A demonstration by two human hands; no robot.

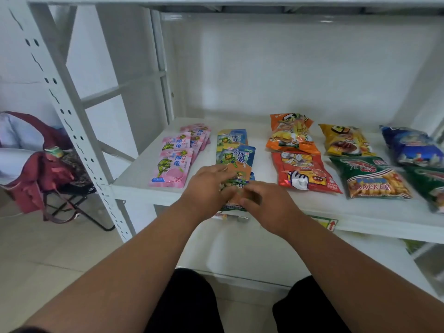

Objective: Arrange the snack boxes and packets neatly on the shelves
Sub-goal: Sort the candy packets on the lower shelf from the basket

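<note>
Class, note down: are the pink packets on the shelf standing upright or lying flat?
Lying flat. The pink packets show their printed fronts facing up on the shelf, overlapping in a row.

This looks like a small shop or store room. White metal shelves [264, 207] hold rows of snack packets [298, 138] in the middle of the frame. A folding chair [72, 200] with bags stands at left.
</note>
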